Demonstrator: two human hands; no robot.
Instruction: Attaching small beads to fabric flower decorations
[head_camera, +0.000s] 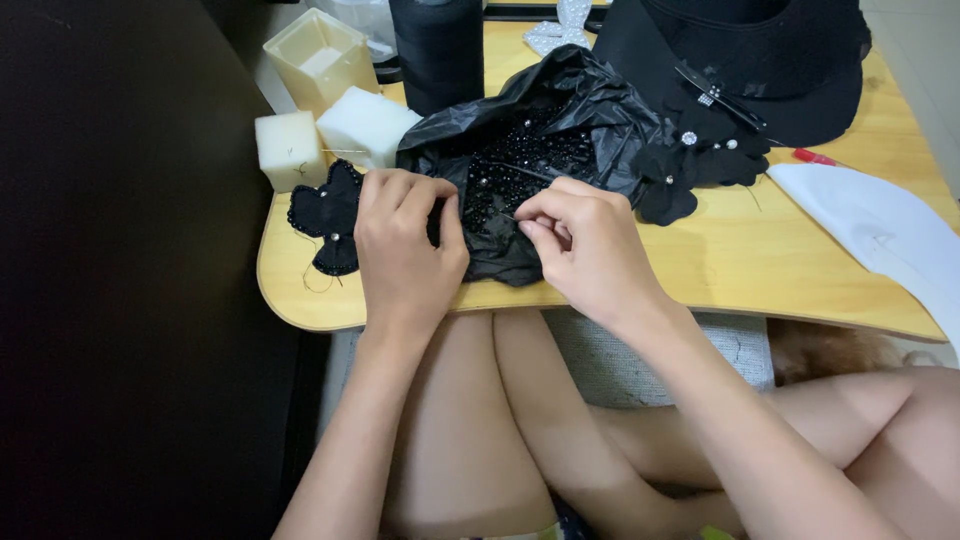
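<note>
A crumpled black plastic bag (560, 100) lies open on the low wooden table (760, 260), with many small black beads (520, 165) piled inside. My left hand (405, 245) rests on the bag's left edge, fingers curled, thumb near the beads. My right hand (580, 240) pinches a thin needle (510, 216) between thumb and forefinger, its tip at the beads. A black beaded fabric flower (325, 210) lies just left of my left hand, partly hidden by it.
Two white foam blocks (290, 150) and a cream square container (320, 55) stand at the back left beside a dark cylinder (437, 50). A black hat (760, 60) with black flowers (700, 160) sits at the back right. White fabric (880, 225) and a red pen (815, 157) lie right.
</note>
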